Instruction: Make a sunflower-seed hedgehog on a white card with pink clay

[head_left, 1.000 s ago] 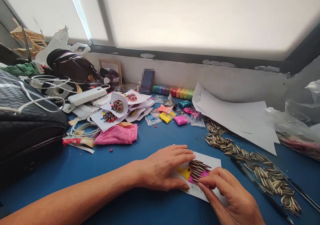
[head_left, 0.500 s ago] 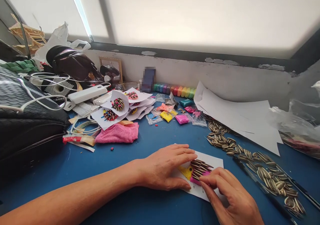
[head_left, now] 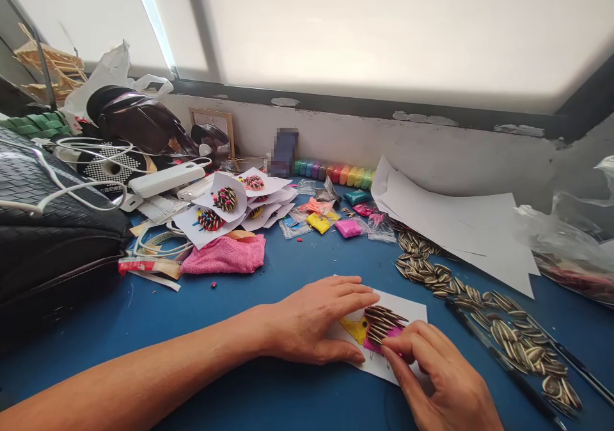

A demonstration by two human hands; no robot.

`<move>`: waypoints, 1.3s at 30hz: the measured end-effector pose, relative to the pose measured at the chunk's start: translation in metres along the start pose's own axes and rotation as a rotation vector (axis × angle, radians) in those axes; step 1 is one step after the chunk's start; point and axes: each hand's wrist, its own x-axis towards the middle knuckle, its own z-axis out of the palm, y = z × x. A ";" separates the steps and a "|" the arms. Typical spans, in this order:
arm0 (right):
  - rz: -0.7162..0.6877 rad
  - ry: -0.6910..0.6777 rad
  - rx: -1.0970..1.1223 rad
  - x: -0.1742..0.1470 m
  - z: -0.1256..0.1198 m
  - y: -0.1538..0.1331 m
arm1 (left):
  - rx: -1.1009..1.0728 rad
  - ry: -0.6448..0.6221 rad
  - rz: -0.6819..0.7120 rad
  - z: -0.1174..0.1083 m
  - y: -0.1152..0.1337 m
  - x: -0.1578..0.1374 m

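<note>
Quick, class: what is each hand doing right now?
Left hand: open, flat, pressing the paper card.
Right hand: fingertips pinched at the seed craft.

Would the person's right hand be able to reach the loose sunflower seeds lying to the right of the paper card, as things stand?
Probably yes. The right hand rests at the card's near edge, and the sunflower seeds lie just to its right on open blue table. Only a thin dark pen lies between them, low enough to pass over.
</note>
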 end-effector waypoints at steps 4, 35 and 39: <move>-0.015 0.015 -0.014 0.001 -0.001 0.000 | 0.003 -0.010 -0.011 -0.001 0.000 0.000; -0.009 0.005 -0.084 0.000 0.000 -0.003 | -0.057 0.072 0.015 0.003 -0.003 -0.004; 0.002 0.005 -0.085 0.000 0.000 -0.004 | 0.008 0.120 0.073 0.002 -0.001 -0.003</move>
